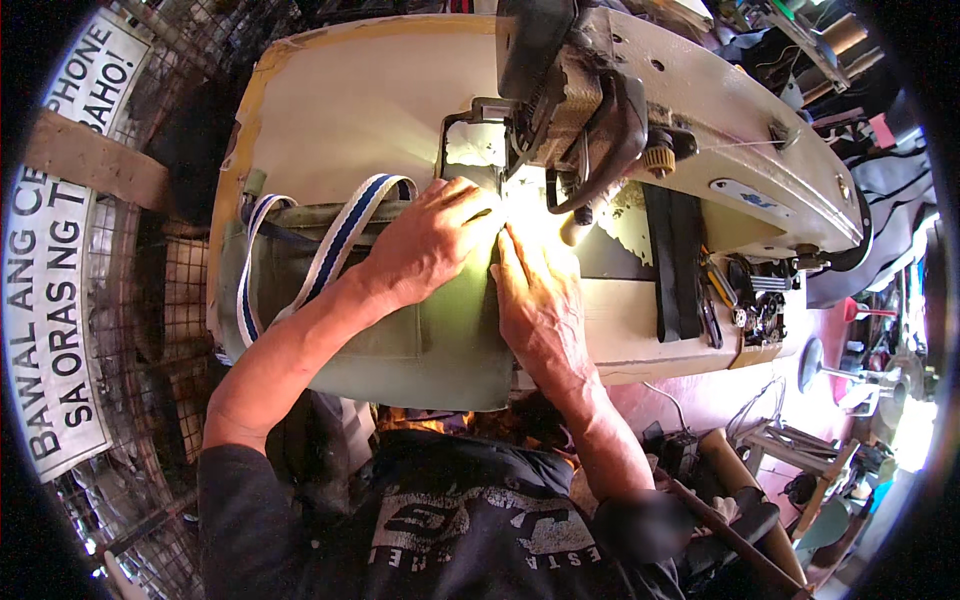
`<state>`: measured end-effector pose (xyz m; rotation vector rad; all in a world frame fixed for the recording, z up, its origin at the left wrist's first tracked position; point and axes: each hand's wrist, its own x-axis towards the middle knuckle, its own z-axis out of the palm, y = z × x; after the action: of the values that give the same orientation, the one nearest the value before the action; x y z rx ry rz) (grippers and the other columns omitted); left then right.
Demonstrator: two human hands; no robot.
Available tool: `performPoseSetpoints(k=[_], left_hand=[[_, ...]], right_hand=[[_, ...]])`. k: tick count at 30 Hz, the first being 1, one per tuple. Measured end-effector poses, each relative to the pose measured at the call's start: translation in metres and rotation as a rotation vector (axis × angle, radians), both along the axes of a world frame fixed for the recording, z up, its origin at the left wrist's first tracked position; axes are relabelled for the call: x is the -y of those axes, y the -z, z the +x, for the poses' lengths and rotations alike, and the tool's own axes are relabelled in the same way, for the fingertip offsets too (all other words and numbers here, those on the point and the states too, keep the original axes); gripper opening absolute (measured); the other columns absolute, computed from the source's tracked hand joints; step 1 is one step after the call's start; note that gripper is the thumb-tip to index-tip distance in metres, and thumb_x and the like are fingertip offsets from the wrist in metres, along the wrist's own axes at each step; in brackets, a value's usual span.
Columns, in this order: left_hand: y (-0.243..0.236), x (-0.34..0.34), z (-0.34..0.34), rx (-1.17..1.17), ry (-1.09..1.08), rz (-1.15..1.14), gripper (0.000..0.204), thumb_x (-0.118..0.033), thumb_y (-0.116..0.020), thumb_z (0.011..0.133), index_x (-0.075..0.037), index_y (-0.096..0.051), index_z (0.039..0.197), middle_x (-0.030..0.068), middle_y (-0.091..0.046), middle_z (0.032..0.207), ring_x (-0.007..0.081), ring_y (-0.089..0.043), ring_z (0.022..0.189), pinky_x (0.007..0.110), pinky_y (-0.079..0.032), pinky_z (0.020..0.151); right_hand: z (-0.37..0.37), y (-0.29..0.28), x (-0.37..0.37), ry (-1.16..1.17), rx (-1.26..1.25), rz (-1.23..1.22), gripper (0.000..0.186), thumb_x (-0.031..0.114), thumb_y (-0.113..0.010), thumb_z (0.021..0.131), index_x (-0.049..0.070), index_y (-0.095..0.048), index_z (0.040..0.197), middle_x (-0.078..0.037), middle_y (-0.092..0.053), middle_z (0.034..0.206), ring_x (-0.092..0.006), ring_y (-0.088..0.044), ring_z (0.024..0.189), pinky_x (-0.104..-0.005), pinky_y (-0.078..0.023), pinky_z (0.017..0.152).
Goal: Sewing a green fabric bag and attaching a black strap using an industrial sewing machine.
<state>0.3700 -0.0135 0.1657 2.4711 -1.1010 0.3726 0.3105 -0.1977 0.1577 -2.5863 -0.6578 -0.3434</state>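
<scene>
A panel of olive-green fabric [440,350] lies on the bed of a beige sewing machine [700,110], its front part drooping past the table edge. Bent fingers of my left hand [430,240] are closed on the fabric just left of the lit needle area. My right hand [540,295] lies flat along the fabric's right edge, fingers stretched toward the presser foot. Glare washes out its fingertips and the stitching point. A white strap with a blue stripe [335,245] loops up from the fabric, left of my left hand.
Around the work is the cream tabletop [370,95]. Black strips [675,270] hang across it on the right, beside a yellow-handled cutter [718,283] and small metal parts [765,310]. Wire mesh and a printed sign [55,330] stand at the left.
</scene>
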Motion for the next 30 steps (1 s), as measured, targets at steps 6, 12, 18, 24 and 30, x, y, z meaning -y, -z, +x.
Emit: performPoseSetpoints(k=[6, 12, 18, 24, 30], left_hand=[[0.003, -0.003, 0.01, -0.038, 0.012, -0.025, 0.033, -0.009, -0.062, 0.081, -0.003, -0.065, 0.113, 0.0083, -0.061, 0.111, 0.0254, -0.057, 0.107, 0.038, -0.046, 0.096], [0.005, -0.003, 0.011, -0.025, -0.014, -0.031, 0.034, -0.007, -0.064, 0.08, -0.002, -0.064, 0.114, 0.0097, -0.061, 0.112, 0.0272, -0.057, 0.108, 0.041, -0.047, 0.096], [0.004, -0.004, 0.012, -0.084, -0.014, -0.101, 0.032, -0.007, -0.065, 0.08, -0.001, -0.063, 0.112, 0.0106, -0.061, 0.113, 0.029, -0.056, 0.11, 0.045, -0.046, 0.098], [0.009, -0.003, 0.022, -0.029, -0.052, -0.09, 0.031, -0.007, -0.063, 0.084, 0.0, -0.06, 0.114, 0.0145, -0.061, 0.12, 0.0336, -0.054, 0.124, 0.045, -0.042, 0.107], [0.012, -0.004, 0.019, -0.075, -0.001, -0.088, 0.032, -0.006, -0.063, 0.085, 0.0, -0.06, 0.116, 0.0157, -0.061, 0.123, 0.0333, -0.057, 0.122, 0.045, -0.042, 0.109]], right_hand=[[0.014, -0.003, -0.003, -0.004, 0.074, 0.008, 0.037, 0.006, -0.056, 0.086, -0.009, -0.06, 0.119, -0.021, -0.062, 0.11, -0.0351, -0.06, 0.09, -0.0444, -0.048, 0.085], [0.016, -0.004, -0.003, 0.011, 0.008, 0.008, 0.033, 0.004, -0.06, 0.085, -0.008, -0.062, 0.116, -0.021, -0.061, 0.116, -0.036, -0.057, 0.102, -0.0462, -0.045, 0.091], [0.018, -0.005, -0.002, 0.017, -0.049, 0.008, 0.032, 0.005, -0.063, 0.087, -0.007, -0.063, 0.118, -0.02, -0.059, 0.128, -0.0369, -0.058, 0.116, -0.0468, -0.045, 0.1], [0.019, -0.002, -0.002, 0.017, 0.014, 0.026, 0.031, 0.004, -0.063, 0.087, -0.007, -0.064, 0.116, -0.019, -0.062, 0.123, -0.0364, -0.06, 0.111, -0.0466, -0.046, 0.096], [0.019, -0.003, -0.002, 0.012, 0.033, 0.022, 0.032, 0.005, -0.062, 0.087, -0.006, -0.063, 0.117, -0.02, -0.062, 0.122, -0.0377, -0.059, 0.112, -0.0475, -0.047, 0.095]])
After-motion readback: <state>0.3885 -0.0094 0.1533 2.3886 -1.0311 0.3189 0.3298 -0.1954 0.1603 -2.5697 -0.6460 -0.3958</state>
